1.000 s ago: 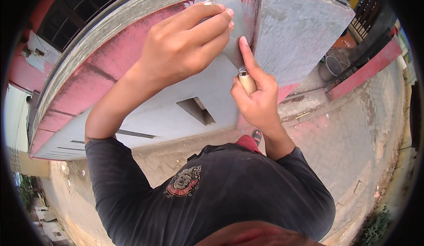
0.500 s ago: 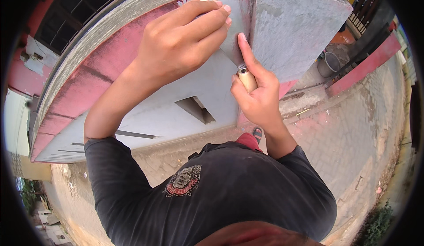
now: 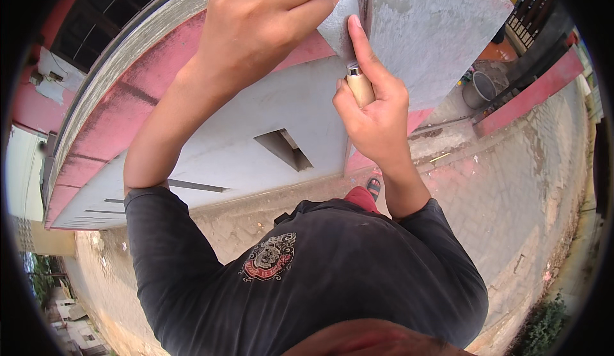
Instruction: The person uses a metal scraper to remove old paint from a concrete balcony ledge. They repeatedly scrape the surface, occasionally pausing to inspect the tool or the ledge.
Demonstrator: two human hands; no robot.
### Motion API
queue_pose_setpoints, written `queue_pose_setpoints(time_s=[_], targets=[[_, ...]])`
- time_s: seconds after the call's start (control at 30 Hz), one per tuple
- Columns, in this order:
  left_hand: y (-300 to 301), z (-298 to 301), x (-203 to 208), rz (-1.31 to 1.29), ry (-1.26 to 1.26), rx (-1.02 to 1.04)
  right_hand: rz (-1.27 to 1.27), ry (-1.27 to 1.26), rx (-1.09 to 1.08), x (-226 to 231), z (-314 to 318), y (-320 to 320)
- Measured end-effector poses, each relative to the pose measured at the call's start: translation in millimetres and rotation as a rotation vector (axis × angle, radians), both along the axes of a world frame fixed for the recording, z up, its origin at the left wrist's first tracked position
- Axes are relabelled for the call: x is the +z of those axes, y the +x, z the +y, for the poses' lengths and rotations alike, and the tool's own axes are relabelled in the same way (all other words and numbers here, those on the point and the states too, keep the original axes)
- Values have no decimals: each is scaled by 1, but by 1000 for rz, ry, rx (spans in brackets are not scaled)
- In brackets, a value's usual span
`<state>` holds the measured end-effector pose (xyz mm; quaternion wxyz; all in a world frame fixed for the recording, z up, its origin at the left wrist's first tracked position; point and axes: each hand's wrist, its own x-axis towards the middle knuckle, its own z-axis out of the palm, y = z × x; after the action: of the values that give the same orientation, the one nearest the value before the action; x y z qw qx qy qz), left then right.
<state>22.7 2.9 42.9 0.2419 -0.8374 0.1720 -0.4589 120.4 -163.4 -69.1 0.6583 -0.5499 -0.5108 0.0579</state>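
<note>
My right hand (image 3: 377,103) is closed around the pale wooden handle (image 3: 360,90) of a putty knife. Its index finger stretches along the broad grey blade (image 3: 342,30). A shiny metal collar joins handle and blade. My left hand (image 3: 259,33) is closed over the blade's left side, with its fingertips against the metal; its thumb is hidden. The blade's far end runs out of the picture. Behind it stands a wall with a pink band (image 3: 160,68) and a pale grey panel (image 3: 428,43), whose paint is patchy.
A rough ledge (image 3: 137,46) tops the wall on the left. Below the pink band is a slanted opening (image 3: 284,148). A grey bucket (image 3: 478,91) stands to the right beside a low pink wall (image 3: 531,97). Paving (image 3: 486,196) spreads over the ground, where my sandalled foot (image 3: 373,186) shows.
Both hands and the putty knife have moved farther up in the picture, so the blade's far edge is now out of view. My right hand keeps its hold on the handle.
</note>
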Motion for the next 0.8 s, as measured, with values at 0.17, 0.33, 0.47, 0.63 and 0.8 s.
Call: queue_pose_setpoints(time_s=[0.17, 0.33, 0.47, 0.63, 0.8], targets=[[-4, -1, -8, -4, 11, -16, -27, -34, 43, -4, -2, -3], [-4, 1, -13, -14, 31, -31, -9, -28, 57, -7, -8, -1], [-6, 2, -12, -5, -16, -17, 11, -18, 75, -4, -8, 0], [3, 6, -4, -76, 91, -74, -21, 43, 49, 0, -5, 1], [5, 5, -4, -77, 53, -30, -21, 20, 38, 1, -5, 3]])
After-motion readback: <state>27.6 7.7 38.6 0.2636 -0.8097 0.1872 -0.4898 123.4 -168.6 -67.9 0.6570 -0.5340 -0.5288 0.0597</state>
